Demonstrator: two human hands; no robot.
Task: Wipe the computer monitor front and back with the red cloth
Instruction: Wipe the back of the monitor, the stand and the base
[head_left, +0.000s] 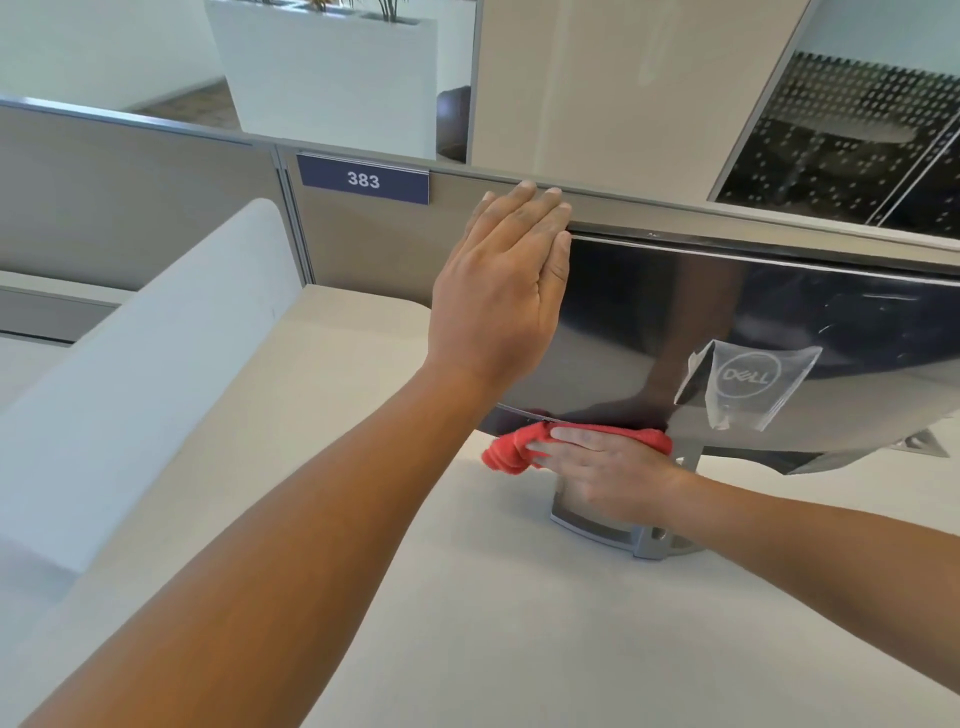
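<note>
a: why is the left hand (501, 291) flat on the glossy black, silver-rimmed computer monitor (753, 332)?

b: it looks like a brace. the fingers are straight and pressed together, laid over the panel's left edge near the top corner, probably so the screen doesn't swivel on its grey metal stand (613, 530) while the other hand rubs.

a: and the right hand (608, 467)?

b: fingers extended and close together, pressing the crumpled red cloth (511, 452) up against the monitor's lower edge, left of the stand's neck. the cloth sits between palm and panel, bunched out past the fingertips.

a: which side faces us?

b: the back (the round logo badge (743, 375) shows there). the monitor stands on the pale beige desk (415, 597), its long axis running left to right along the grey partition (130, 197), top tilted away toward it. whether the front has been done, i can't tell.
</note>
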